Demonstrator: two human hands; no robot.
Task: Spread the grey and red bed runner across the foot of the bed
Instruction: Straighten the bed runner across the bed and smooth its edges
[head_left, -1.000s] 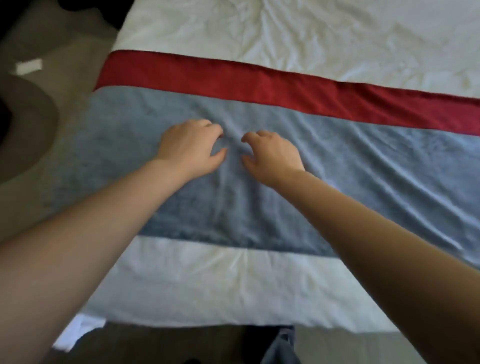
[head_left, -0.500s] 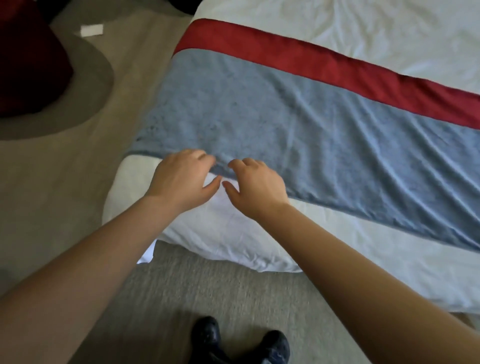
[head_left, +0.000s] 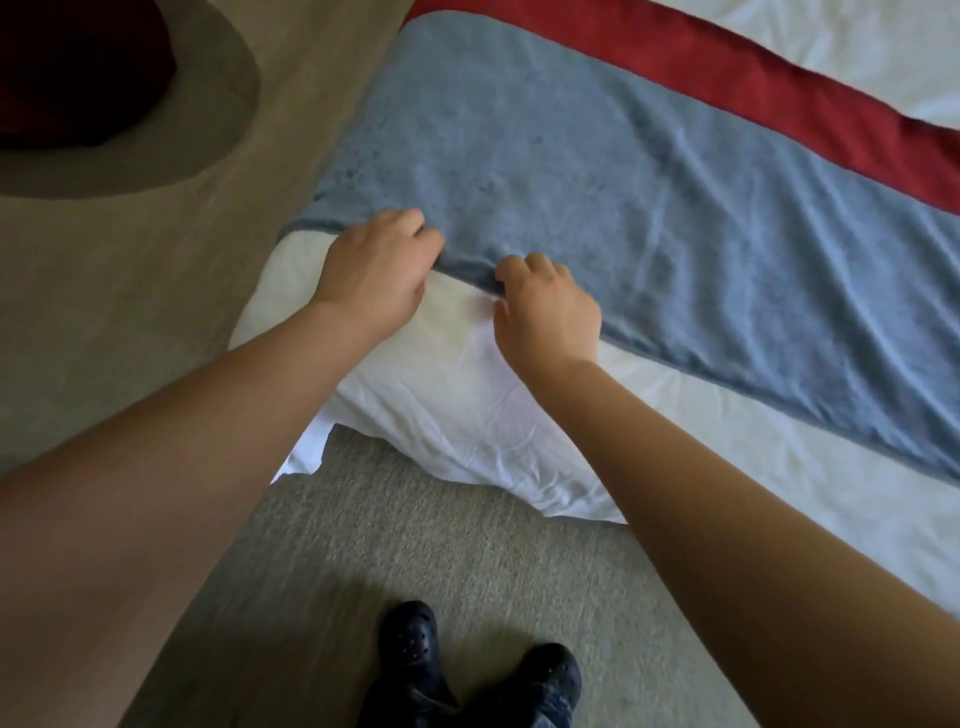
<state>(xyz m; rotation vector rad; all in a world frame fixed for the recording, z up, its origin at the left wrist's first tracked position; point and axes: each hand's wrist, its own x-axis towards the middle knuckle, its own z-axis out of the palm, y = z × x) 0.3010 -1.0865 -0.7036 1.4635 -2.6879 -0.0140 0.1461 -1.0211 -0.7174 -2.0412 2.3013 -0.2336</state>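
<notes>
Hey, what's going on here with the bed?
A person stands at a corner of the bed. Their left hand and right hand grip the near edge of the grey and red fabric bed runner, close together, fingers curled over the hem. The runner lies across the white bedding, mostly flat with some wrinkles, its red band on the far side. A strip of white bedding shows between the runner and the bed's near edge.
</notes>
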